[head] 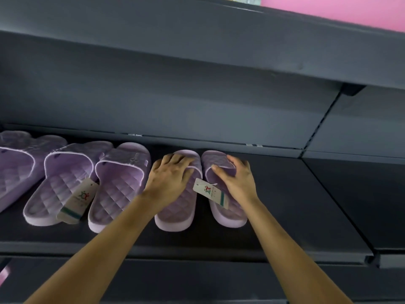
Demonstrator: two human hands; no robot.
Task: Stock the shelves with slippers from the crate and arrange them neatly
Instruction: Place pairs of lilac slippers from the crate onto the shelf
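While left hand [169, 172] grips left slipper [175, 207], right hand [235, 179] grips right slipper [234, 216].

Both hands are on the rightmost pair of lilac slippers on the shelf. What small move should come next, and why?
Probably swing the heels together. The left hand holds the left slipper and the right hand the right slipper; their toes nearly touch, but the heels splay apart, with the tag between them.
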